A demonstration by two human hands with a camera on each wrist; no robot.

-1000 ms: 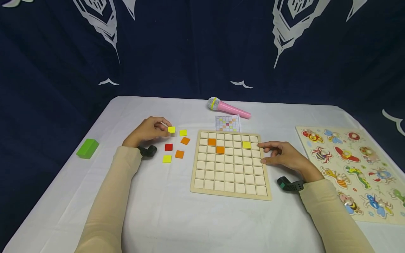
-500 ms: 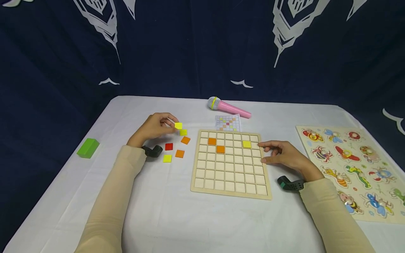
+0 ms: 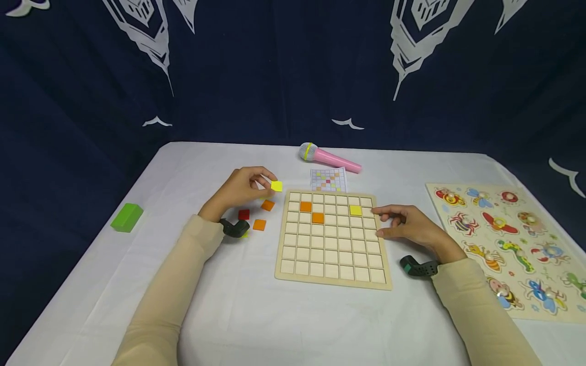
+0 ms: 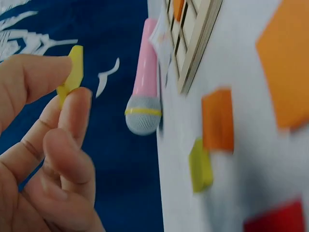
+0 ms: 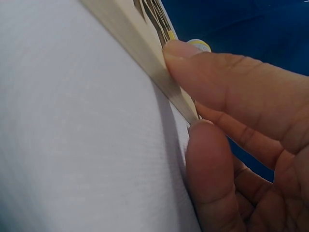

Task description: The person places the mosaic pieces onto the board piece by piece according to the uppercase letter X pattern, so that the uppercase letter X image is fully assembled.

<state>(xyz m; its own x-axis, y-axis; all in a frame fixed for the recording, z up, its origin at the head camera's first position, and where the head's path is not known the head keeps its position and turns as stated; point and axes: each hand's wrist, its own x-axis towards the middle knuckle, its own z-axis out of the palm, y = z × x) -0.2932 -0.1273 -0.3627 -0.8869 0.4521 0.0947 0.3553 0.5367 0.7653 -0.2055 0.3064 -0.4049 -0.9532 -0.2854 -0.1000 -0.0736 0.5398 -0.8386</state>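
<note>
Right hand (image 3: 409, 226): rests at the 3 o'clock edge of the wooden grid board (image 3: 333, 274), thumb and fingertips pressed against its rim, holding nothing.
Left hand (image 3: 241, 189): pinches a yellow tile (image 3: 276, 186), lifted off the table at the board's 10 o'clock corner.
Loose tiles: orange tile (image 3: 259, 224) and red tile (image 3: 244, 214) lie under that hand.
Far: pink microphone (image 3: 330, 157) at 12 o'clock.
</note>
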